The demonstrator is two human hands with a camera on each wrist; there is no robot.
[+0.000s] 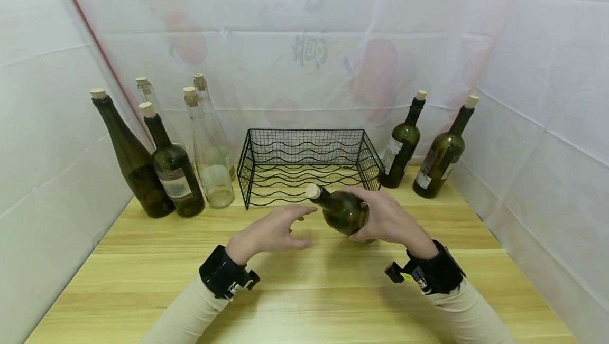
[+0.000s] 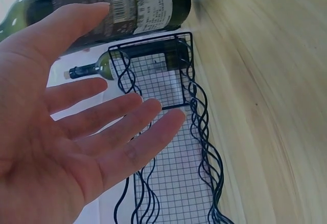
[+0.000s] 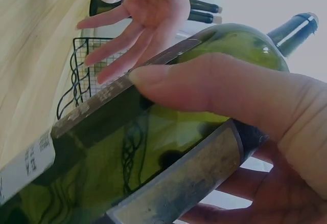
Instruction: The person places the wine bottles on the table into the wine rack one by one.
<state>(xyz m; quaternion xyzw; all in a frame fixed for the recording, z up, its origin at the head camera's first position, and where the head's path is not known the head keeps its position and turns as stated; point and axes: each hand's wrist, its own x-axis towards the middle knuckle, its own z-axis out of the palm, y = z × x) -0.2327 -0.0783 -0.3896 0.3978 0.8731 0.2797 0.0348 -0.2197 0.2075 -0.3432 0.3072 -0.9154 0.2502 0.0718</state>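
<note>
A corked green wine bottle (image 1: 343, 214) is held in my right hand (image 1: 387, 217), tilted with its neck toward the left. In the right wrist view the thumb lies along one side of the bottle (image 3: 168, 127), the fingers round the other, and paper labels show on the glass. My left hand (image 1: 271, 230) is just left of the bottle's neck, fingers spread and palm facing it, holding nothing. In the left wrist view its fingers overlap a black wire rack (image 2: 173, 157). That rack stands right behind both hands in the head view.
Two dark corked bottles, one near the rack (image 1: 398, 146) and one farther right (image 1: 440, 159), stand at the right. At the left are two dark bottles (image 1: 173, 175) and several clear ones (image 1: 214, 169). White cloth (image 1: 304, 69) hangs behind the wooden table (image 1: 295, 301).
</note>
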